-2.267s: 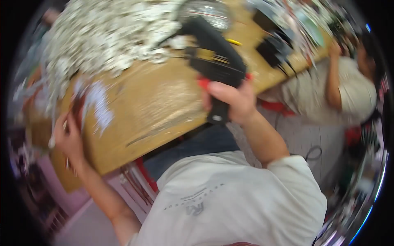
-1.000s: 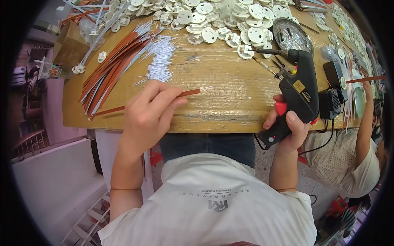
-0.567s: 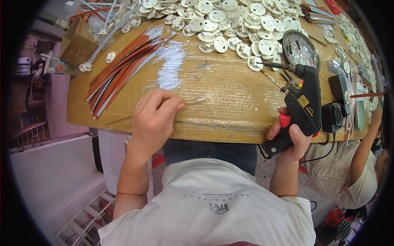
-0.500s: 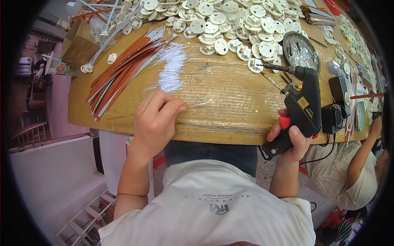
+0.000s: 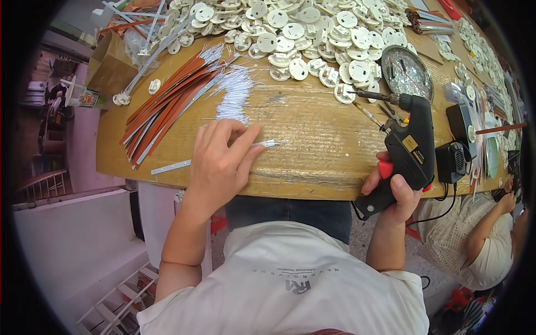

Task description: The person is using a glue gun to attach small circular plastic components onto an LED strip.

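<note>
My left hand [image 5: 220, 159] pinches a narrow pale strip with small dots along it [image 5: 172, 167], which looks like an LED strip. The strip passes beneath the hand, and thin wires stick out past its right end. In my right hand [image 5: 403, 200] is a black soldering gun [image 5: 412, 144] with a red trigger, its tip pointing up and left. A bundle of thin white wires [image 5: 233, 92] lies just beyond my left hand. Left of it, a fanned pile of reddish-brown and pale strips [image 5: 167, 103] rests on the table.
White round plastic discs [image 5: 312, 33] are heaped across the back. A round metal dish [image 5: 385, 67] and pliers [image 5: 389, 113] lie near the gun's tip. Black power boxes [image 5: 451, 161] with cables stand at right. A cardboard box [image 5: 111, 64] is far left; another person [image 5: 469, 234] sits at right.
The strip now shows on both sides of my left hand, where only a thin wire showed at the fingertips before. That hand moved slightly right. My right hand stays nearly still with the soldering gun.
</note>
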Motion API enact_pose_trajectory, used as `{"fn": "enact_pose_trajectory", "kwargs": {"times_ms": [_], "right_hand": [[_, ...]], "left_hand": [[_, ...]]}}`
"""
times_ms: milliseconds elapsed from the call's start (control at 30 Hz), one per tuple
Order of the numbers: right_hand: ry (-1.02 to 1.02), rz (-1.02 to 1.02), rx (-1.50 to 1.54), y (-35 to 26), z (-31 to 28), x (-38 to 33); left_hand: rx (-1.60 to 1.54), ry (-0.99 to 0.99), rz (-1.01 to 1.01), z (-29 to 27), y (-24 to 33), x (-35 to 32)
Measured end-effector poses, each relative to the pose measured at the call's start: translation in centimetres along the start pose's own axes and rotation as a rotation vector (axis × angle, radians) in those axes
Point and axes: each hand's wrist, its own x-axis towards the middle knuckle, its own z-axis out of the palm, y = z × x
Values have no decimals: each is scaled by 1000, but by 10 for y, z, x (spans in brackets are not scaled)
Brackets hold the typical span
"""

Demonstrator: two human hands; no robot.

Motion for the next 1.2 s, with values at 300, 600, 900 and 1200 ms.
{"fn": "enact_pose_trajectory", "kwargs": {"times_ms": [300,600,900,1200], "right_hand": [[-187,4,210,7,-21,7],[-125,7,196,8,-23,6],[-90,-28,18,4,-13,2],[-152,-39,7,3,-15,2]], "left_hand": [[328,70,482,28,-28,105],[151,-14,473,25,-18,124],[-707,-238,-311,-4,23,13],[-332,69,-70,15,22,-11]]}}
